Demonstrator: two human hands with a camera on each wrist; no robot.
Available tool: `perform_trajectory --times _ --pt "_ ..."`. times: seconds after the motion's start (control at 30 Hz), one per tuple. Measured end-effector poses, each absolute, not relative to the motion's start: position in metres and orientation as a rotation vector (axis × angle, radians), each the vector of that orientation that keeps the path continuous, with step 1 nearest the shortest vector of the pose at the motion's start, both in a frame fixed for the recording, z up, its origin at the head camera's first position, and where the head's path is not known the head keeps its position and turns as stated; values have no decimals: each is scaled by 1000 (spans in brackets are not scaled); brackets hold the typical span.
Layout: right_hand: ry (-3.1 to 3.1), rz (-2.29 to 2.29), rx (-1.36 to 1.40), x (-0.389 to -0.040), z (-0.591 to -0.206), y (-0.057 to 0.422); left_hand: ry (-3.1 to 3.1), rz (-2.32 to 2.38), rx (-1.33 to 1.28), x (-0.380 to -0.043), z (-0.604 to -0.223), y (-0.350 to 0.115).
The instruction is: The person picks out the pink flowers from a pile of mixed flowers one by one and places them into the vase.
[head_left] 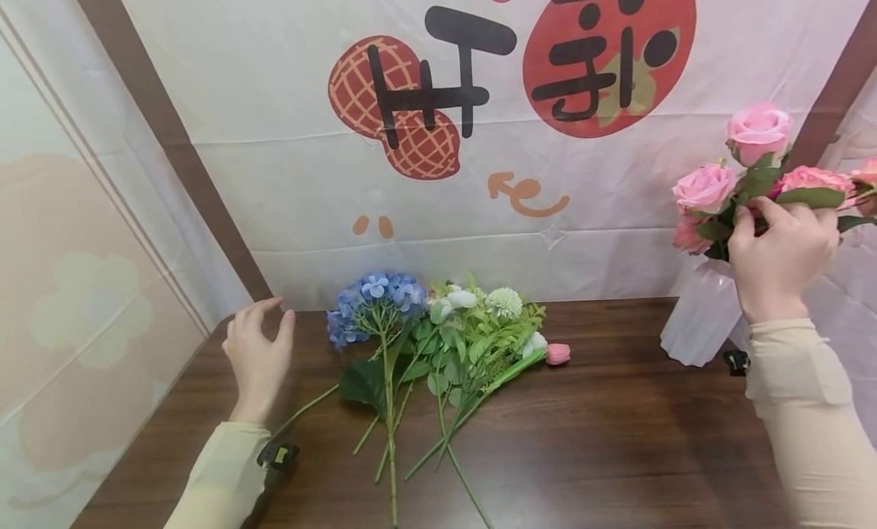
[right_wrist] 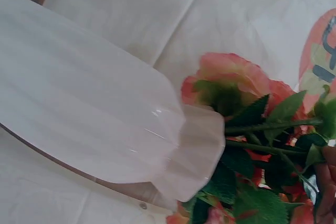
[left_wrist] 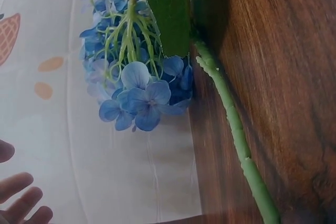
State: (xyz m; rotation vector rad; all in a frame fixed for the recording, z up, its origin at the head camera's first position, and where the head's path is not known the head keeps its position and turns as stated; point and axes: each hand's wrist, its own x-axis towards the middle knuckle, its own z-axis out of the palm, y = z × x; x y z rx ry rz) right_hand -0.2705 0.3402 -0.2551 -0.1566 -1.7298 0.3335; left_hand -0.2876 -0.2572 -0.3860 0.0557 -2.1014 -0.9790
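My right hand (head_left: 784, 251) is among the pink flowers, its bent fingers gripping a pink flower (head_left: 815, 180) just below the bloom. Pink roses (head_left: 759, 130) and green leaves stand around it. The stems go down into a white fluted vase (head_left: 700, 316), whose wavy neck (right_wrist: 202, 148) shows in the right wrist view. To the left, my left hand (head_left: 259, 354) hovers over the table edge with relaxed fingers and holds nothing. Nearest to it lies a blue hydrangea (head_left: 377, 293), its blooms (left_wrist: 139, 95) large in the left wrist view.
Beside the hydrangea lie green foliage, a round pale-green flower (head_left: 504, 304), white blooms and a pink tulip (head_left: 558, 354). Bare stems (head_left: 392, 453) point toward the front of the brown wooden table (head_left: 582, 453). A printed white cloth (head_left: 288, 171) hangs behind.
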Motion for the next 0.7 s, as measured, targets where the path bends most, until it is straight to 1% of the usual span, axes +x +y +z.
perform_trajectory --times 0.47,0.7 --pt "-1661 353 -113 -277 -267 341 -2097 -970 55 -288 -385 -260" --pt "-1636 393 -163 -277 -271 339 -2079 -975 56 -288 -383 -261"
